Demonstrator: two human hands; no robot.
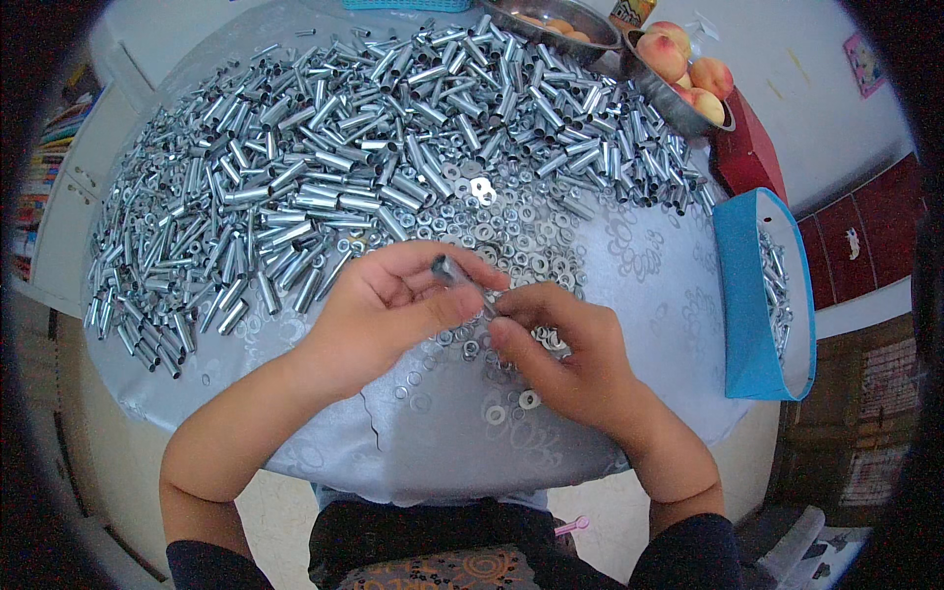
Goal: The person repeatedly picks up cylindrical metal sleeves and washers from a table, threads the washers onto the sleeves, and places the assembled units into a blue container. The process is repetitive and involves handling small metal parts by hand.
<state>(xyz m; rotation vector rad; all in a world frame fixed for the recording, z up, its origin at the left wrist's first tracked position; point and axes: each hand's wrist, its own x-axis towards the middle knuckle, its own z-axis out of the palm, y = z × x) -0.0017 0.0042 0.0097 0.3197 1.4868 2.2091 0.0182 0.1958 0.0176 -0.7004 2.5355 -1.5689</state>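
Observation:
Over the middle of the table, my left hand (393, 300) is closed round a shiny metal sleeve (456, 273), its open end pointing up and to the left. A thin shaft (490, 309), like a bolt's, comes out of the lower end. The thumb and forefinger of my right hand (570, 349) pinch around that shaft; motion blurs the fingertips. Several washers (549, 340) show beside the curled fingers of my right hand; whether they are held or lie on the table I cannot tell. Flat washers (536, 236) and nuts (447, 211) lie spread just beyond both hands.
A large heap of metal sleeves (324, 167) covers the far and left parts of the table (324, 428). On the right stands a blue bin (744, 295) with metal pieces inside. Metal bowls of peaches (664, 59) and eggs (559, 26) sit at the back right, near a red box (747, 147).

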